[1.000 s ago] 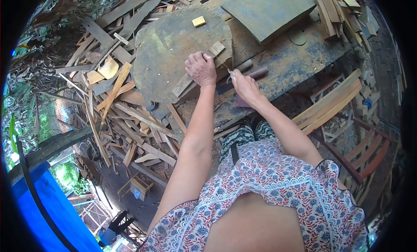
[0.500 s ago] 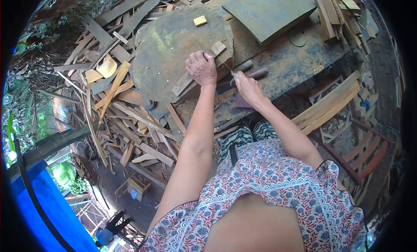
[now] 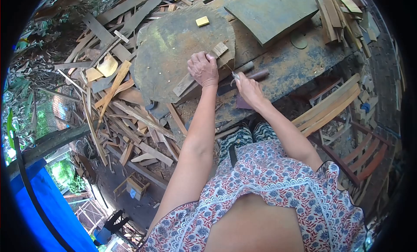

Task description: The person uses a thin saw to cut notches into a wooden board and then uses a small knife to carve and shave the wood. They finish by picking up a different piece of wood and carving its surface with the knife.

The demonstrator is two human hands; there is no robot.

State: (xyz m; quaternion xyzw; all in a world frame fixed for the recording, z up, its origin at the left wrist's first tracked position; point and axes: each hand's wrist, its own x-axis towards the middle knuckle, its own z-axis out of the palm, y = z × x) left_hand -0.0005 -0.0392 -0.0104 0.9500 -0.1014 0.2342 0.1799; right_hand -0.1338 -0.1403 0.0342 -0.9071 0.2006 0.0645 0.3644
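My left hand (image 3: 203, 69) is closed over a narrow wooden strip (image 3: 184, 85), pressing it on a thick round wood slab (image 3: 160, 48). The strip's blocky far end (image 3: 220, 49) shows beyond my fingers, near the slab's right edge. My right hand (image 3: 249, 90) is wrapped round the handle of a thin tool (image 3: 234, 74). The tool's fine blade or wire points up and left to the slab's edge, beside the strip; its exact shape is too small to tell. A small yellow block (image 3: 202, 21) lies farther back on the slab.
Dark rods (image 3: 259, 74) lie on the worn table (image 3: 299, 63), right of the slab. A big flat board (image 3: 271, 13) sits behind. Scrap wood (image 3: 143, 121) is heaped at the left, more planks (image 3: 330, 17) at the back right. A red-brown chair (image 3: 367, 158) stands at the right.
The whole view has shifted slightly. Both hands keep nearly the same places and grips, on the strip and the tool.
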